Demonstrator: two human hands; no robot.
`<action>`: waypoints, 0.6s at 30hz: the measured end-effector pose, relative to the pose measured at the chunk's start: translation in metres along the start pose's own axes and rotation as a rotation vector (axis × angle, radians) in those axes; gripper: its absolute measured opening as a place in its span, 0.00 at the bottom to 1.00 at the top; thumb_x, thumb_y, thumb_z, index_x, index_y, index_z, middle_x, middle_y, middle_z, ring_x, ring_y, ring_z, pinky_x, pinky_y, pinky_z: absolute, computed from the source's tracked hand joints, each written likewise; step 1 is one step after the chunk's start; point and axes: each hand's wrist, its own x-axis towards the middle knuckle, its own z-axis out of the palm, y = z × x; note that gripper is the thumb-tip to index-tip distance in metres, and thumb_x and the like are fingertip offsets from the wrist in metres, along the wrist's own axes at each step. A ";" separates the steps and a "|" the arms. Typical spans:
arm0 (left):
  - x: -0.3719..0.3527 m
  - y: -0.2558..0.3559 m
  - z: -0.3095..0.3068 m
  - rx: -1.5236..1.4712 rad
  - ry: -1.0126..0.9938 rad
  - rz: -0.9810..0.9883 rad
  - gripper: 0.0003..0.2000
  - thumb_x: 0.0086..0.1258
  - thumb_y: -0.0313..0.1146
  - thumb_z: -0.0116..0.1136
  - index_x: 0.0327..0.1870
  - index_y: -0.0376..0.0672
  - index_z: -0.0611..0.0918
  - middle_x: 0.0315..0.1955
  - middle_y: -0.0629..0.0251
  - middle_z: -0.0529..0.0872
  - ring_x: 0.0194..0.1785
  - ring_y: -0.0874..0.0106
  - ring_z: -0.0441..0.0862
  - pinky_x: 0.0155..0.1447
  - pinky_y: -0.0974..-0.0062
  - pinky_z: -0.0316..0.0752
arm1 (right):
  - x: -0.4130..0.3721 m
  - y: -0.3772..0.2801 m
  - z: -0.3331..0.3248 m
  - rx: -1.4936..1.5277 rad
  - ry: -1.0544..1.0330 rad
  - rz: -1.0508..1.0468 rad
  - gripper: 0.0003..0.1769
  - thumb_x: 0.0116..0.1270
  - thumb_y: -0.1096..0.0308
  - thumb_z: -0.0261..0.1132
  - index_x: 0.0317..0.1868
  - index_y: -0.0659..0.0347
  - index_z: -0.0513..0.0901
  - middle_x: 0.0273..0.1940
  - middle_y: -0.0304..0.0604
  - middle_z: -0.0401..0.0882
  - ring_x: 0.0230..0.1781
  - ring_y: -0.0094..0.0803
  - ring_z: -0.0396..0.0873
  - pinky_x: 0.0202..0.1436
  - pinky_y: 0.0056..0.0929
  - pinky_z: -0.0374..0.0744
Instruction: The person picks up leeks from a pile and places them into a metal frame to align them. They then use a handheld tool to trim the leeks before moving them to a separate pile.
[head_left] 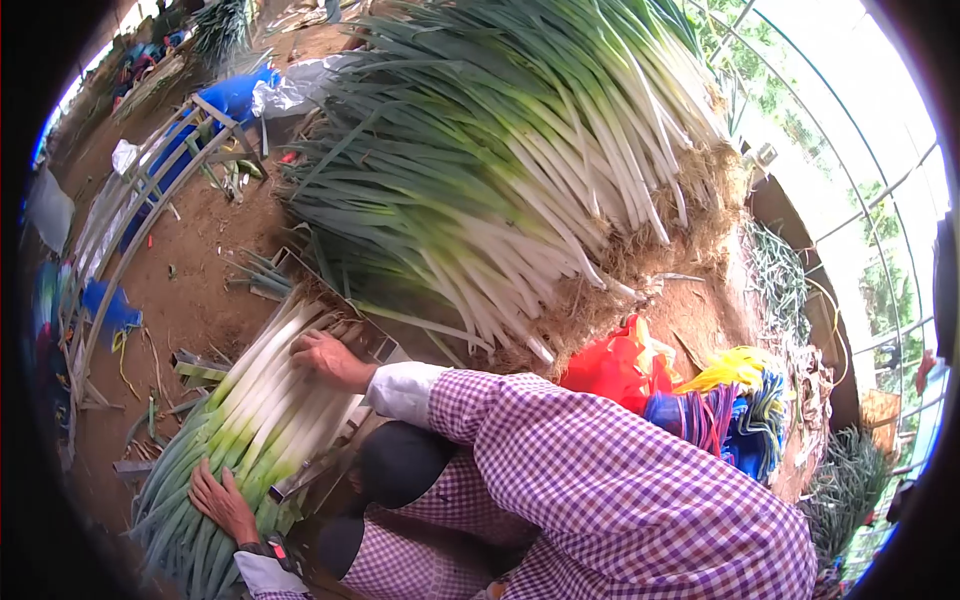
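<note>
A thick bundle of long green onions (262,400) lies in a low metal frame (292,484) in front of my knees, white stalks toward the upper right and green leaves toward the lower left. My right hand (330,360) rests on the white stalks near the root end, its fingers slightly bent over them. Lower down, my left hand (222,502) lies on the green leaves with its fingers apart, a dark band on the wrist. Both hands press on top of the bundle; neither wraps round it.
A large heap of green onions (500,170) fills the upper middle, roots to the right. A red plastic bag (625,365) and bundles of coloured ties (735,400) lie to the right. A curved rack (150,215) with blue cloth stands at left on brown soil (215,265).
</note>
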 end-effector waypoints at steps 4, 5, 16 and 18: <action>-0.002 -0.003 0.011 0.002 0.054 0.016 0.23 0.81 0.45 0.51 0.71 0.46 0.72 0.69 0.59 0.74 0.75 0.61 0.67 0.80 0.55 0.53 | -0.008 -0.011 -0.018 0.088 -0.056 -0.022 0.19 0.80 0.58 0.51 0.53 0.58 0.85 0.61 0.52 0.77 0.63 0.56 0.72 0.69 0.51 0.71; -0.002 -0.002 0.010 0.003 0.051 0.013 0.23 0.81 0.45 0.51 0.71 0.46 0.72 0.69 0.59 0.74 0.75 0.61 0.67 0.80 0.55 0.53 | -0.012 -0.024 -0.031 0.061 -0.125 0.019 0.16 0.74 0.62 0.58 0.54 0.59 0.85 0.61 0.52 0.77 0.63 0.56 0.73 0.68 0.50 0.73; -0.002 0.000 0.003 0.038 0.034 0.007 0.22 0.82 0.45 0.50 0.70 0.45 0.72 0.66 0.59 0.75 0.73 0.61 0.69 0.79 0.56 0.56 | -0.112 -0.037 -0.301 0.065 0.116 0.516 0.20 0.61 0.75 0.70 0.56 0.60 0.87 0.48 0.47 0.86 0.46 0.38 0.86 0.51 0.36 0.84; -0.002 0.004 -0.001 0.057 0.023 0.003 0.22 0.82 0.44 0.50 0.70 0.45 0.72 0.66 0.60 0.75 0.73 0.61 0.69 0.79 0.56 0.56 | -0.140 0.020 -0.362 1.067 0.593 0.634 0.16 0.70 0.70 0.63 0.54 0.68 0.87 0.51 0.52 0.87 0.49 0.39 0.83 0.56 0.36 0.81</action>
